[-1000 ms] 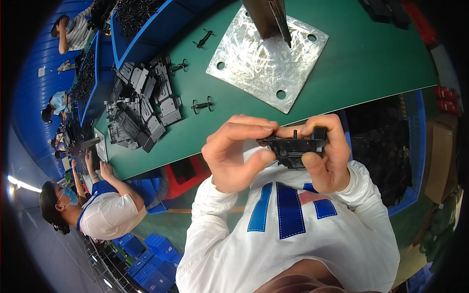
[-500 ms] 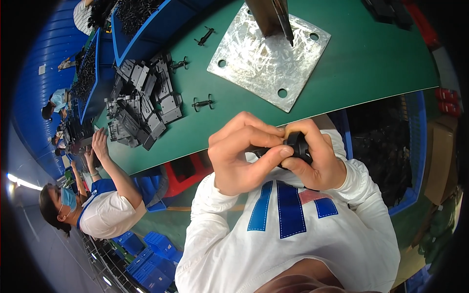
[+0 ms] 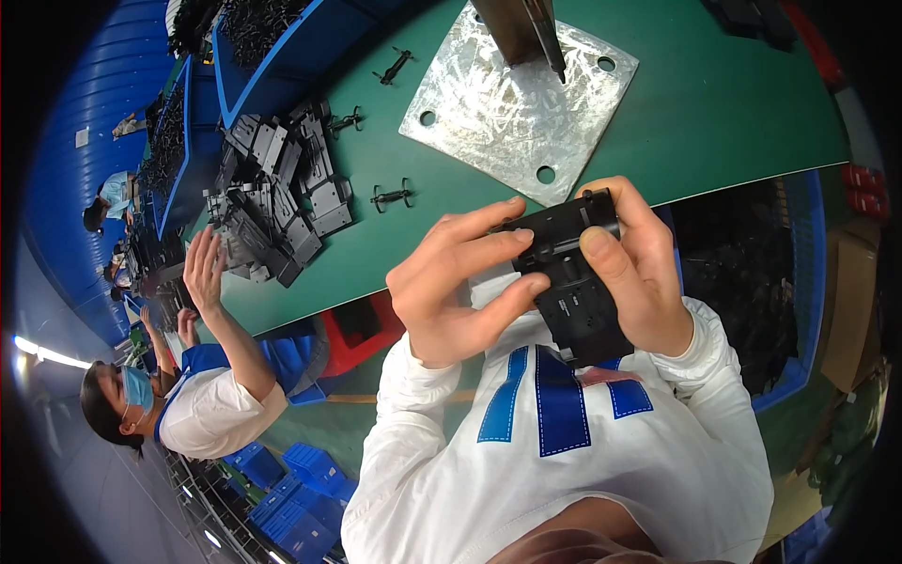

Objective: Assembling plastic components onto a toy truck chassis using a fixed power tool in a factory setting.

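A black moulded plastic part (image 3: 581, 315) is held up in front of my chest, close to the table's near edge. Its broad face with ribs and slots shows, and one end is thicker. My right hand (image 3: 648, 282) grips its right side, thumb across the face and fingers behind. At the left edge, my left hand (image 3: 449, 287) touches it with thumb and fingertips, fingers bent. Beyond my hands, a square metal plate (image 3: 512, 122) with corner holes lies on the green table (image 3: 695, 122), and an upright metal post (image 3: 515, 28) rises from it.
Left of the plate lies a heap of black plastic parts (image 3: 282, 211), with small black clips (image 3: 392, 195) beside it. Blue bins (image 3: 282, 70) of black pieces stand behind. A co-worker (image 3: 211, 395) is at the left, one hand near the heap. A blue crate (image 3: 799, 320) stands right.
The black part has turned so that its broad face shows and hangs lower. My right hand has risen and shifted right; my left fingers have spread somewhat. The co-worker's hand has moved slightly.
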{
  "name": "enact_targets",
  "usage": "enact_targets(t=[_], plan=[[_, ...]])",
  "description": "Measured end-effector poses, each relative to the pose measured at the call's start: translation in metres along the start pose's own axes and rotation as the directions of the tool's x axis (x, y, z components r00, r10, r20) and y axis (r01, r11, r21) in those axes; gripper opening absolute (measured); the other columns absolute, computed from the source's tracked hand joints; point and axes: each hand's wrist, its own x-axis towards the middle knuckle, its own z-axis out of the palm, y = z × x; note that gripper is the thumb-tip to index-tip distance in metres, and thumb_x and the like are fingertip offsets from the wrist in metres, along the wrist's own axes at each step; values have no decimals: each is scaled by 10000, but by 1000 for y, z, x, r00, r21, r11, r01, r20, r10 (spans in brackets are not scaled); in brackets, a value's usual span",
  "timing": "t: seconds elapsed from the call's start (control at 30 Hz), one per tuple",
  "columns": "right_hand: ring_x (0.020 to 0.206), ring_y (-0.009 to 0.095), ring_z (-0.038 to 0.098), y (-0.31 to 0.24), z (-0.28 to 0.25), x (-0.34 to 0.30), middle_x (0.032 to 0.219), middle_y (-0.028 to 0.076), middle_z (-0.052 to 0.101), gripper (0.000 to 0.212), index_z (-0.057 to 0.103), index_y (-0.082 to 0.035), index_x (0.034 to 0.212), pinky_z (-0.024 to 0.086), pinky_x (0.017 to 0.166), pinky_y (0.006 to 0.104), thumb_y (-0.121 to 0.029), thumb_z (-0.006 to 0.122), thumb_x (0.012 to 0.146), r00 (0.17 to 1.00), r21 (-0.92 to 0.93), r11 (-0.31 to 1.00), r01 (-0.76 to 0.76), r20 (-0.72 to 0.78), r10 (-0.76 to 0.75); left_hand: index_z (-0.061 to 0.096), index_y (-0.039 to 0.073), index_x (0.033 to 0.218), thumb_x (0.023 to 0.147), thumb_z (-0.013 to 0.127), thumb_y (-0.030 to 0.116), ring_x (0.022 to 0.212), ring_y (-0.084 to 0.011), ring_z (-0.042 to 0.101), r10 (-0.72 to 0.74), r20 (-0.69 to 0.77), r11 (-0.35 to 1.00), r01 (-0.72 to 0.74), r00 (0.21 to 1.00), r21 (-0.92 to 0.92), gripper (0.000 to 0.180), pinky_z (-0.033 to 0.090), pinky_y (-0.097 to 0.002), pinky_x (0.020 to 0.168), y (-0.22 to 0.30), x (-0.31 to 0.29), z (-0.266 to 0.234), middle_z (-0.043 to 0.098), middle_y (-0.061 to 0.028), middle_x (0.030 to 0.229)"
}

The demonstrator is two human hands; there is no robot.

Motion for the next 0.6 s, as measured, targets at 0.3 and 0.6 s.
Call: enact_targets(t=[0.3,0.6], plan=[[779,121,676,5,2,-1,930,113,652,314,471,32,1159,516,647,238,-171,626,978,983,-320,932,170,-13,-183,679,-46,1025,669,845,-45,983,-294,697,-149,-64,982,140,987,-130,394,579,-367,822,4,-6,7,702,-218,1082],[781,306,718,6,1,-6,989,164,651,419,489,44,1203,554,661,333,-144,718,907,914,-528,746,405,250,-319,723,-50,1021,683,870,17,918,-260,701,-222,151,843,267,963,-468,374,545,-343,828,-13,-12,-8,727,-182,986]])
